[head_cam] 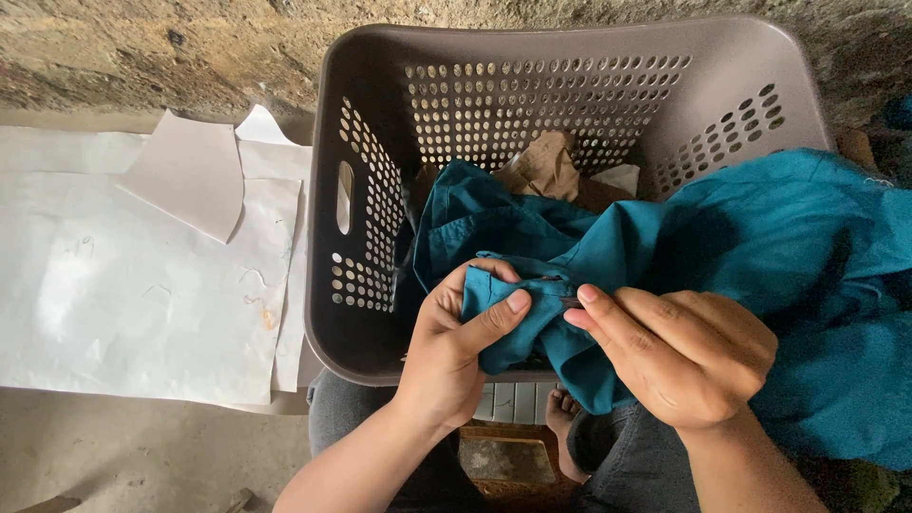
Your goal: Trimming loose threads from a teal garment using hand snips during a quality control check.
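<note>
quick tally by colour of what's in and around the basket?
Teal cloth, held by left hand and right hand: 1
Grey perforated basket: 1
Tan cloth in basket: 1
White paper sheets, overlapping; at least: 3
Total: 6

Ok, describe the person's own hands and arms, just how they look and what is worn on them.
Both are bare: the left hand and the right hand wear no gloves, and no rings, watch or bracelets show. The fingernails are short and unpainted. Both forearms are uncovered to the bottom edge of the picture, so no sleeve is in view. No markings show on them.
</note>
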